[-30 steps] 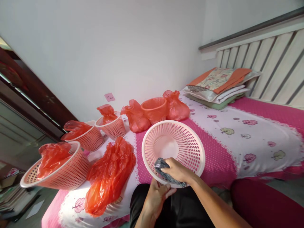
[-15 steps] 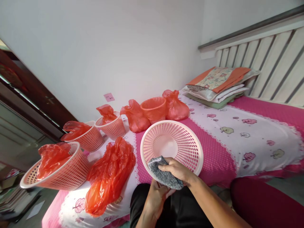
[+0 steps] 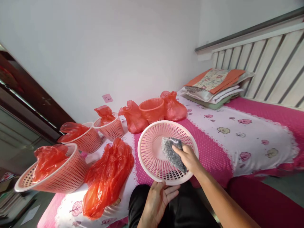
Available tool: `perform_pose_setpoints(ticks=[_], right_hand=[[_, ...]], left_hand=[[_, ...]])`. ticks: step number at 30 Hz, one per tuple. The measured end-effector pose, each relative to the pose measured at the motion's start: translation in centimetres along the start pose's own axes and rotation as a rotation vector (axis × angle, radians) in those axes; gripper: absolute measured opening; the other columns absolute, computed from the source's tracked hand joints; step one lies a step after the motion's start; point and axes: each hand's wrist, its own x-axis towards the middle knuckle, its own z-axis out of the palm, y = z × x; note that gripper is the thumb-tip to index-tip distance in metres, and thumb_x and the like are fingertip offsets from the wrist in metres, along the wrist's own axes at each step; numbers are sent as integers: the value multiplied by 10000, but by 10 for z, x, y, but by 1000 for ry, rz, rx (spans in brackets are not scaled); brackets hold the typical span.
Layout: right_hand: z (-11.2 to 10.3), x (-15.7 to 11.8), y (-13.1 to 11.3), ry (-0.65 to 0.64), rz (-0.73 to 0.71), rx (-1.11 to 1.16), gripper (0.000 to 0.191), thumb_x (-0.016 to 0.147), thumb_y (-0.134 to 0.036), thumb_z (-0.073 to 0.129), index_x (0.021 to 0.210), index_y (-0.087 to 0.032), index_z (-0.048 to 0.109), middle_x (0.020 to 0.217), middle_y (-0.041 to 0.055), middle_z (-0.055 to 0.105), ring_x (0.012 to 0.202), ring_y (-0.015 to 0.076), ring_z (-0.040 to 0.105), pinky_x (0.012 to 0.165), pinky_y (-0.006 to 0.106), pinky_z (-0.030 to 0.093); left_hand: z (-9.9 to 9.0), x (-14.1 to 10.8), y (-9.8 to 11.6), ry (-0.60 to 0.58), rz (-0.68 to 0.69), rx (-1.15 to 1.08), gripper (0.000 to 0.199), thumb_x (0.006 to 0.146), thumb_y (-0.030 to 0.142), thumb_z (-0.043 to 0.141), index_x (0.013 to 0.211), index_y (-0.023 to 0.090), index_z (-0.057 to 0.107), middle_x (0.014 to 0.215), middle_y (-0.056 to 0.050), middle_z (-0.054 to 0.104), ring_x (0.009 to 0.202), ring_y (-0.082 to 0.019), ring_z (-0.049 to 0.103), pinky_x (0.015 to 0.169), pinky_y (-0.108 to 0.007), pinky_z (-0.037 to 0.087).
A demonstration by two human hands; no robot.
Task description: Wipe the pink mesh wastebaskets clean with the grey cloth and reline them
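A round pink plastic basket [image 3: 148, 158] with slotted sides stands tilted toward me, in front of my knees. Inside its opening, my right hand [image 3: 188, 157] is closed on a grey fuzzy cloth [image 3: 173, 154] with a white strip on its upper edge. Below the near rim is my left hand [image 3: 158, 198], palm up, its fingertips touching the rim and its other fingers spread. Left of the basket a crumpled red plastic bag [image 3: 108, 177] lies on the bedspread.
Pink baskets [image 3: 77, 171] with red bags line the left side. Full red bags [image 3: 175, 109] flank a red-lined basket [image 3: 152, 109] by the wall. Folded pillows [image 3: 213, 84] lie at the back right. A dark red seat [image 3: 258, 202] is at the lower right.
My right hand has moved the grey cloth from the near rim up into the basket's opening. My left hand's fingers have opened out below the rim. The view has shifted slightly.
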Motion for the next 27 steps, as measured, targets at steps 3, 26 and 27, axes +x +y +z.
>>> perform_pose_setpoints(ticks=[3, 26, 27], right_hand=[[8, 4, 8, -64, -78, -327, 278, 962, -361, 549, 1099, -189, 719, 965, 93, 792, 883, 278, 733, 782, 338, 509], [46, 22, 79, -462, 24, -810, 243, 832, -40, 580, 944, -147, 767, 936, 119, 793, 894, 243, 714, 788, 301, 454], [44, 21, 80, -465, 23, -800, 254, 842, -45, 576, 959, -156, 773, 966, 115, 797, 922, 240, 716, 806, 298, 459]], left_hand=[[2, 1, -5, 5, -4, -6, 247, 787, 280, 829, 835, 161, 618, 833, -87, 749, 985, -421, 789, 954, -515, 581], [-8, 23, -27, 19, 57, 76, 462, 624, 325, 952, 988, 163, 720, 1036, -134, 832, 1007, -318, 786, 1004, -462, 584], [-8, 23, -26, 18, 61, 81, 473, 625, 329, 950, 1003, 161, 719, 1041, -136, 830, 1002, -317, 786, 995, -456, 586]])
